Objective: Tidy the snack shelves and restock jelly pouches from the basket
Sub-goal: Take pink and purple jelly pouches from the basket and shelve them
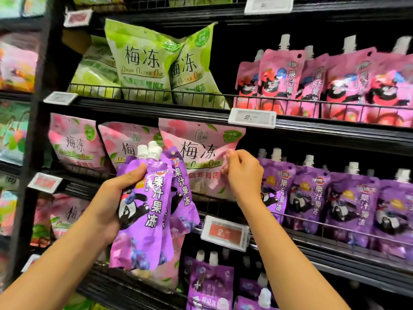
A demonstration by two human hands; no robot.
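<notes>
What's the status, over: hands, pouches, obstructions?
Left hand clutching purple jelly pouches. Right hand pinching pink bag. That bag leans beside purple row.

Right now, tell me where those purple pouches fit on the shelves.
Free: the dark gap between the green bags and pink pouches. The purple row is packed; so are the pink bags at the right hand.

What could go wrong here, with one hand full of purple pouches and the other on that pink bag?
The left hand holds several purple pouches in one grip, so one could slip out. The right hand pinches the pink bag, which already leans past the wire rail; a tug might tip it off the shelf.
</notes>
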